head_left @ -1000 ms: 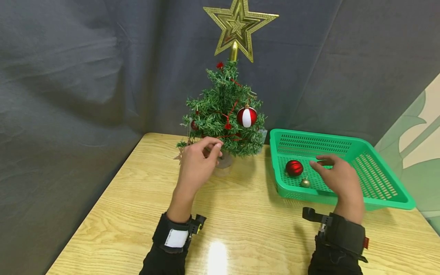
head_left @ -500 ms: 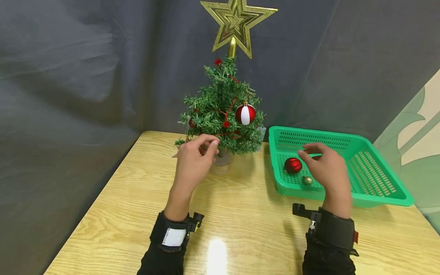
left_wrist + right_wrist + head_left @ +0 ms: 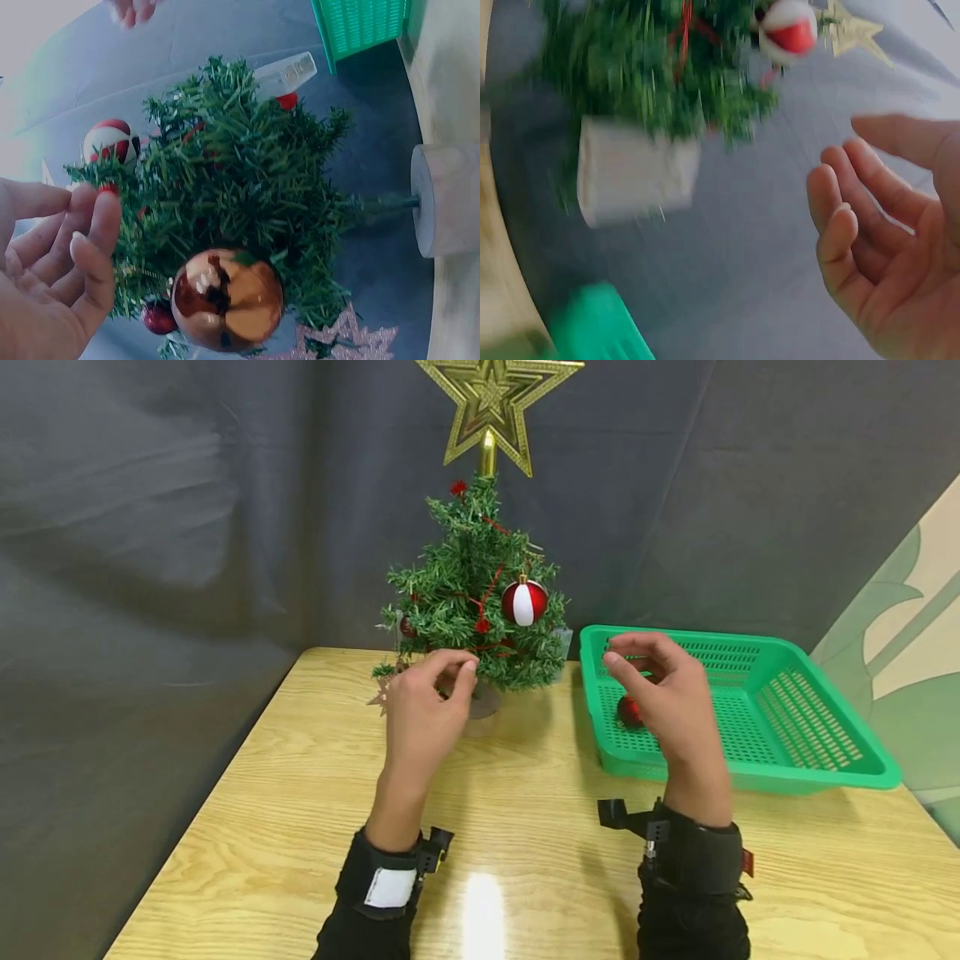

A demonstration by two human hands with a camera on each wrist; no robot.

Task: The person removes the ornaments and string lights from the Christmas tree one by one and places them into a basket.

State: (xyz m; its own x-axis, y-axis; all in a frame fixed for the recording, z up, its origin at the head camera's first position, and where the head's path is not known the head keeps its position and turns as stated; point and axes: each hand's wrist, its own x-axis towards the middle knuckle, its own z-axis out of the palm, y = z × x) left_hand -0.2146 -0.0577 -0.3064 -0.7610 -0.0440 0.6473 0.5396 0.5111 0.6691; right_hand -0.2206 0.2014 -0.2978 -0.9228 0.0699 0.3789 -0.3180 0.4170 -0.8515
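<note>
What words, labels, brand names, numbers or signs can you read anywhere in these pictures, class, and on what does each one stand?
None: no readable text shows in any view.
The white patch on the left wrist strap is blank.
The green basket, the tree, its gold star and the red and white bauble bear no lettering.
The right wrist view is too blurred to tell.

Head cam sits high, looks forward and down across the tabletop [image 3: 525, 860], mid range, small tree [image 3: 472, 602] at 12 o'clock, green basket [image 3: 825, 760] at 2 o'clock. Left wrist cam very close, rolled sideways, facing tree [image 3: 240, 195] foliage from low. Right wrist cam close, blurred, facing the tree [image 3: 660, 67]. All three share the tree and its red-white ball [image 3: 524, 602] [image 3: 111, 141] [image 3: 791, 31].
</note>
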